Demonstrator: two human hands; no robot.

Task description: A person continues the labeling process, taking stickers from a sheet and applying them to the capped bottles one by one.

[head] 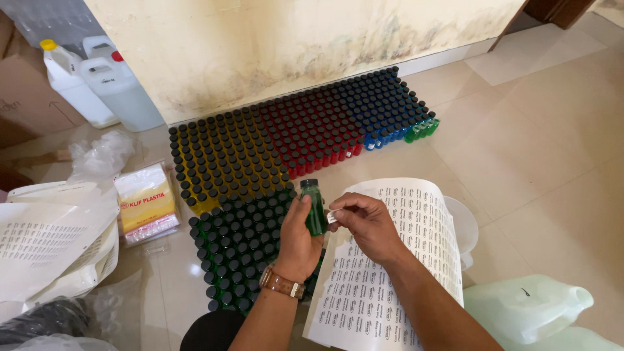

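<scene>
My left hand [296, 234] grips a small green bottle with a black cap [314, 205], held upright above the floor. My right hand [365, 224] pinches a small white sticker label [331, 216] against the bottle's side. A brown watch sits on my left wrist. Under my right forearm lies a curled white sheet of sticker labels [383, 273]. Just left of my hands stand several rows of green black-capped bottles [237, 240].
Rows of yellow [221, 159], red [312, 133] and blue bottles [383, 107] stand on the tiled floor by the wall. White jerrycans [104, 84] sit at far left, a pale green jug [526, 309] at lower right. Used label sheets [45, 240] and a pack of plastic bags [146, 203] lie at left.
</scene>
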